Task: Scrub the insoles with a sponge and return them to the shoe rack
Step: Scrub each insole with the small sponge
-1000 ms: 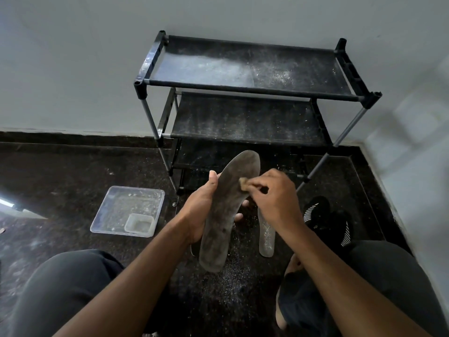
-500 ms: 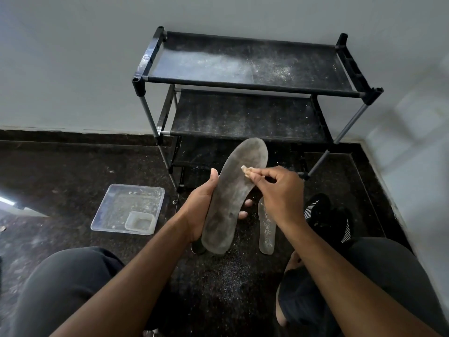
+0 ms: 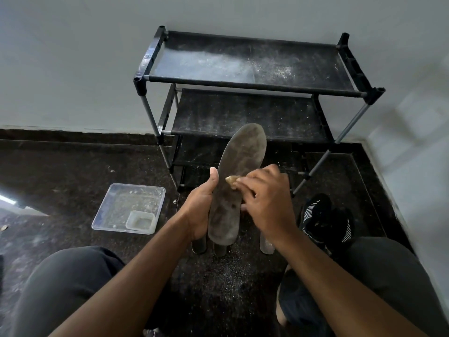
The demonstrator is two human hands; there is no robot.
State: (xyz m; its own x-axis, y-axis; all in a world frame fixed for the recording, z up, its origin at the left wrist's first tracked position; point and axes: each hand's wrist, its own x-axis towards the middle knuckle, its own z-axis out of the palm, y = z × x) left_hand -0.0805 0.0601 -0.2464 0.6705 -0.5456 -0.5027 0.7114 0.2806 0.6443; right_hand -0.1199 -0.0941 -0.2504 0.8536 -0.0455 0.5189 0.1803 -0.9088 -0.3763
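My left hand [image 3: 200, 207] grips a dusty grey insole [image 3: 239, 171] by its lower left edge, holding it upright with the toe end pointing at the shoe rack [image 3: 245, 86]. A small tan sponge [image 3: 232, 180] is pinched in the fingers of my right hand [image 3: 267, 203] and pressed onto the insole's middle. A second pale insole [image 3: 266, 245] lies on the floor beneath my right wrist, mostly hidden. The black rack with three dusty shelves stands against the wall just beyond.
A clear plastic tray [image 3: 109, 210] with a small container [image 3: 141, 222] in its corner sits on the dark floor to the left. Black striped shoes [image 3: 325, 220] lie at the right by my knee. Dark objects [image 3: 199, 246] lie under the held insole. Walls meet at the right.
My right hand has slid the sponge down from the insole's upper part to its middle. The insole has tipped more upright in my left hand.
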